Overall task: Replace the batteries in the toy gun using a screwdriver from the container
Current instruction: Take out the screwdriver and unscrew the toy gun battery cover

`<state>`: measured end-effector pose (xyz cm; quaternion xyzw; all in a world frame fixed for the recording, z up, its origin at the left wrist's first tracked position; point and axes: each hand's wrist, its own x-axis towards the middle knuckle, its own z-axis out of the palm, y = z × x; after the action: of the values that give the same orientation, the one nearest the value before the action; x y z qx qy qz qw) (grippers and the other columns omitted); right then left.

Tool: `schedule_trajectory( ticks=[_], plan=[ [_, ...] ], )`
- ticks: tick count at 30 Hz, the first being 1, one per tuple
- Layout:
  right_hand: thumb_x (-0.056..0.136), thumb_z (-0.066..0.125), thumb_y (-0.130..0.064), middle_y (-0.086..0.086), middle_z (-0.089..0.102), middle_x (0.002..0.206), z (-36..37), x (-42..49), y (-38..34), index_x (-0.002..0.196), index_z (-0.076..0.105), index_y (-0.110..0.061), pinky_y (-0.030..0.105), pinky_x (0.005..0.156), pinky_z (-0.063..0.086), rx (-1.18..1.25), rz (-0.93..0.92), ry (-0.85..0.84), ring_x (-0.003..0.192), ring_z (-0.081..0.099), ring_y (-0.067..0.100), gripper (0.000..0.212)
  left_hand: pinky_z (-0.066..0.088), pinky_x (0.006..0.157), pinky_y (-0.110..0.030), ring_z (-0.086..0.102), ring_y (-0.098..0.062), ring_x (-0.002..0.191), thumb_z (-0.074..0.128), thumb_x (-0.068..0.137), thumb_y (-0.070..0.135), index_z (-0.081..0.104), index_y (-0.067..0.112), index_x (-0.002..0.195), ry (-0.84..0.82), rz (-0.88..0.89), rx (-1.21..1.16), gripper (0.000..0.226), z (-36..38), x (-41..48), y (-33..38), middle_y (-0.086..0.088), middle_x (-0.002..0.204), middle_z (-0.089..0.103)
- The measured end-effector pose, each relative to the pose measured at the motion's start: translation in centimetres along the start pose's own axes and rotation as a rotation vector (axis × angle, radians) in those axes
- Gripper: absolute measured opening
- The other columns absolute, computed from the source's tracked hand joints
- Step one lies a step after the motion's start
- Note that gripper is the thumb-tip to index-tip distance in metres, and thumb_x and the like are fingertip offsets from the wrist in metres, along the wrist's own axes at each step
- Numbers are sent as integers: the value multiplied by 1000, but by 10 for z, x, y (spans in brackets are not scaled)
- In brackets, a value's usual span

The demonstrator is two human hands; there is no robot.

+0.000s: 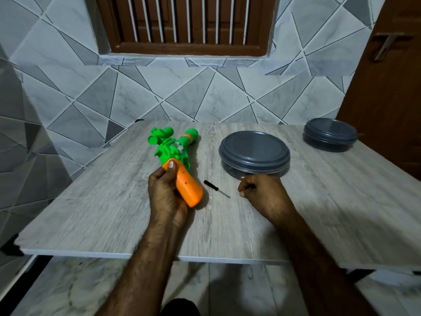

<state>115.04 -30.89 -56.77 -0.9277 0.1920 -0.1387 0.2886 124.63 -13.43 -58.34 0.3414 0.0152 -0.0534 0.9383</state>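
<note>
Two bare hands reach over a pale wood-grain table [114, 213] set against a wall of grey and white angular tiles. The left hand [165, 195] grips the orange handle of a green and orange toy gun [176, 153], with the fingers wrapped around the handle and the thumb pressed flat on its upper end. The toy gun lies left of the table's centre, its green body and barrel pointing away from the person toward the wall. Just to the right of the handle, a small screwdriver [216, 188] with a black grip and thin metal shaft lies flat on the table, untouched, with its tip pointing toward the right hand [262, 193]. That hand rests on the table in a loose fist, fingers curled together; whether anything is inside the fist cannot be told. Right behind the right hand sits a round, shallow container [254, 152] with a dark grey lid on it. A second, smaller round container [330, 134] with a similar lid stands at the far right corner of the table, well apart from the first. Above the table, a brown wooden window [182, 21] with pale vertical bars is set into the tiled wall.
</note>
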Motion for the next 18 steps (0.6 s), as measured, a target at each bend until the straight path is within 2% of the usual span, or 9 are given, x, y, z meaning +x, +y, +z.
schedule_trajectory(
  ticks=[4, 7, 9, 12, 15, 18],
  plan=[
    [89, 70, -12, -6, 72, 96, -4, -1, 2, 97, 77, -18, 26, 89, 49, 97, 33, 15, 92, 64, 8, 12, 55, 72, -31, 66, -16, 79, 57, 95, 16, 66, 12, 106, -14, -34, 3, 15, -3, 0, 2, -7, 96, 70],
    [93, 65, -12, -4, 72, 92, -9, -3, 4, 98, 74, -15, 25, 81, 54, 291, 125, 56, 84, 66, 11, 11, 53, 78, -35, 68, -14, 74, 57, 95, 15, 67, 13, 101, -3, -55, 1, 12, -6, -1, 5, -5, 89, 71],
    [94, 63, -11, -1, 72, 89, -12, -4, 5, 98, 73, -14, 26, 79, 58, 396, 169, 120, 81, 68, 14, 12, 52, 86, -39, 68, -16, 77, 57, 95, 14, 67, 12, 99, 1, -60, 1, 11, -8, 0, 6, -5, 89, 72],
    [93, 63, -10, -2, 71, 82, -11, -6, -2, 96, 73, -12, 35, 83, 59, 397, 136, 190, 77, 68, 14, 11, 50, 91, -42, 66, -19, 84, 55, 96, 11, 66, 11, 100, 4, -66, 9, 11, -9, 0, 6, -8, 94, 70],
    [91, 65, -9, -3, 71, 81, -3, -8, -23, 92, 73, -15, 42, 85, 59, 423, 57, 138, 78, 67, 14, 10, 49, 96, -46, 66, -20, 84, 54, 97, 9, 64, 10, 100, 15, -73, 4, 11, -7, 0, 6, -10, 95, 68],
    [89, 70, -17, -6, 74, 92, 10, -10, -50, 97, 75, -19, 31, 87, 56, 324, -66, 73, 84, 67, 6, 10, 50, 95, -47, 66, -21, 84, 53, 97, 7, 63, 7, 103, 18, -67, 2, 11, -6, 1, 6, -12, 97, 68]
  ],
)
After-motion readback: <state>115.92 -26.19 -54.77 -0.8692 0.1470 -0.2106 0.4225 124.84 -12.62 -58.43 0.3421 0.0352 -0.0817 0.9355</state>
